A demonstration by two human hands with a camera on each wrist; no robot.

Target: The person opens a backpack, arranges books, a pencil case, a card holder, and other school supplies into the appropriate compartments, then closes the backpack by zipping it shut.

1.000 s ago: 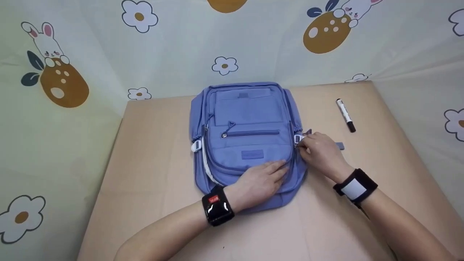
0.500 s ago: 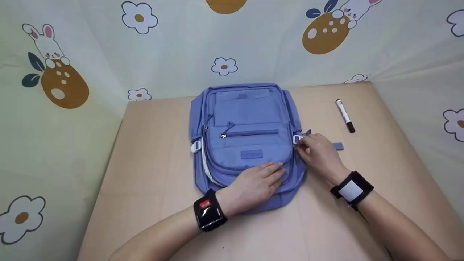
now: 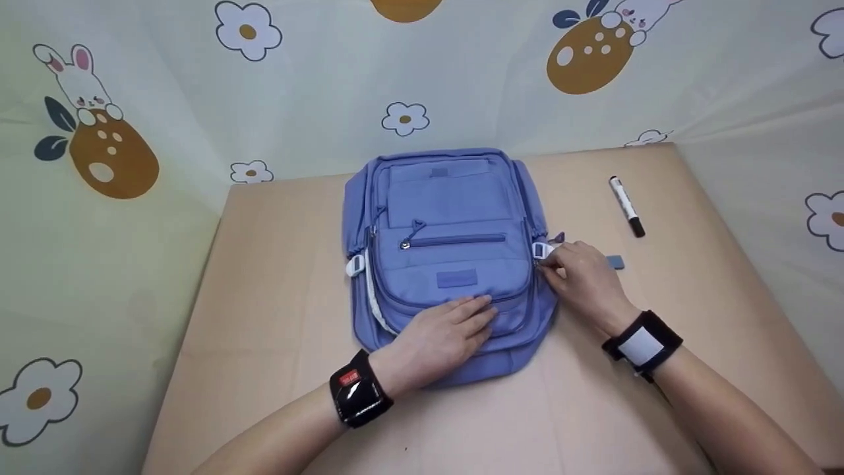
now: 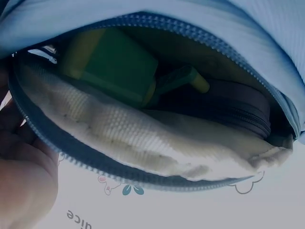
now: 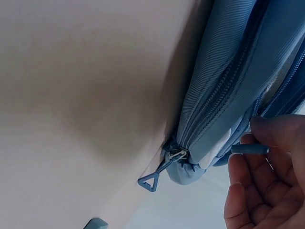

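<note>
Pale printed cloth (image 3: 316, 86) hangs behind and to both sides, with flowers and rabbits on it, from 9 o'clock round through 12 to 3. Before it spreads a light-brown tabletop (image 3: 277, 264), and at the tabletop's centre a blue backpack (image 3: 455, 258) lies front side up, its top towards 12 o'clock. Low on its front a curved pocket (image 4: 143, 138) gapes, lined in pale fabric. Inside, towards 11 o'clock of the gap, sits a green thing with yellow parts (image 4: 114, 67); at 3 o'clock sits a dark zipped case (image 4: 238, 105). Higher up, the straight front zip (image 3: 458, 241) is closed, so what its pocket holds cannot be told.

The left hand (image 3: 438, 340) lies on the backpack towards 6 o'clock, fingers extended. The right hand (image 3: 587, 284), well apart from the other's wrist, is at the backpack's 4 o'clock edge, thumb and fingertips pinched on a blue zip pull (image 5: 250, 149). Each wrist wears a black band (image 3: 361, 389).

At 2 o'clock from the backpack lies a white marker (image 3: 627, 206), black cap towards 5 o'clock. A grey-blue block (image 3: 615, 262) lies just beside the right hand. White buckles (image 3: 356, 266) sit at the backpack's 9 and 3 o'clock edges.
</note>
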